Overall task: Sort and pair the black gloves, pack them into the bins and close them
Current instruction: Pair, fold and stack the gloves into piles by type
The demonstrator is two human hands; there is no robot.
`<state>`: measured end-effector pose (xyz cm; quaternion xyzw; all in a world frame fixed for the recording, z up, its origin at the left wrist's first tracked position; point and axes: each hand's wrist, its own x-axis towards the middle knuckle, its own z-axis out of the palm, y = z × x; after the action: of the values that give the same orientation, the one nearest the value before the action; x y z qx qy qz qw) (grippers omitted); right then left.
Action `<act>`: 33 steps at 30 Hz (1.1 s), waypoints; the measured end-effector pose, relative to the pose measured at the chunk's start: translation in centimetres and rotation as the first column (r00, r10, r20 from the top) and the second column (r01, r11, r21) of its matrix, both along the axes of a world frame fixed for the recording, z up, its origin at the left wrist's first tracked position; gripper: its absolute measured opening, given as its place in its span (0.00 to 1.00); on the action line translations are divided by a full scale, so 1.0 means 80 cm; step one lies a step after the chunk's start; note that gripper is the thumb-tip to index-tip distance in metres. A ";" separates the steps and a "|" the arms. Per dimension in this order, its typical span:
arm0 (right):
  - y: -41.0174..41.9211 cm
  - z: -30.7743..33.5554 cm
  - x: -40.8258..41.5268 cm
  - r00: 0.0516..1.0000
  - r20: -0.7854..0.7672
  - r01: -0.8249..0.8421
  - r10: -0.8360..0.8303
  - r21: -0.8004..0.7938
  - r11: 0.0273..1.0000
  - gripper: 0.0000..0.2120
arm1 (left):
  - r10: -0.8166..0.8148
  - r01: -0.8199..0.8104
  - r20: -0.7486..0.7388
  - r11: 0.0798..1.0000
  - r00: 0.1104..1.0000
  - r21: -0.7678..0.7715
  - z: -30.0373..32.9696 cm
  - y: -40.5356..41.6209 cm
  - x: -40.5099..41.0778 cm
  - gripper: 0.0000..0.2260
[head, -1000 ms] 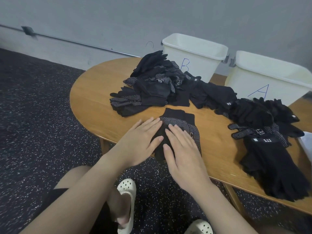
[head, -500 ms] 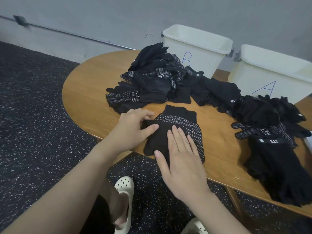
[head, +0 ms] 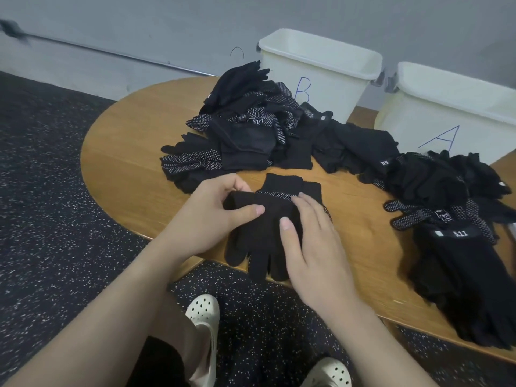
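A pair of black dotted gloves lies stacked at the table's near edge, fingers hanging over it toward me. My left hand pinches the left side of the top glove between thumb and fingers. My right hand lies flat on the pair's right side, fingers apart. A big pile of black gloves sits behind, in front of the white bin marked B. Further gloves spread toward the white bin marked A. Both bins stand open, their insides hidden.
The round wooden table has bare wood at its left. A heap of plain black gloves with a 5.11 label lies at the right near edge. Below are dark speckled floor and my white clogs. A grey wall stands behind.
My left hand went from lying flat on the pair to gripping the top glove's left side. The right hand stayed pressed on the pair. The view moved closer and slightly left.
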<state>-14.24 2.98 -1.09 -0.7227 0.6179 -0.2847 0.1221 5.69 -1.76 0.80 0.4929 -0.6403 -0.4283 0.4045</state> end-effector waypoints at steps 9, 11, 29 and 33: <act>-0.014 0.013 0.005 0.956 -0.286 0.067 -0.058 0.020 0.998 0.29 | 0.316 -0.295 -0.121 0.941 0.941 0.163 -0.004 0.019 0.071 0.06; -0.015 0.018 0.016 0.974 -0.227 0.012 -0.012 0.002 1.000 0.26 | 0.363 -0.344 -0.079 0.920 0.929 0.188 -0.004 0.027 0.087 0.05; -0.052 0.011 0.108 0.876 -0.209 -0.426 0.435 0.091 0.900 0.23 | 0.243 -0.129 0.816 0.970 0.524 -0.206 -0.015 0.042 0.072 0.24; -0.069 0.011 0.104 0.881 -0.189 -0.417 0.433 0.118 0.901 0.22 | 0.158 -0.130 0.820 0.986 0.551 -0.103 -0.025 0.031 0.075 0.26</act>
<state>-5.89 -2.55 -0.22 -0.8615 0.4639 -0.1496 0.1421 11.68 0.68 -1.22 0.6802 -0.7187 -0.1042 0.0998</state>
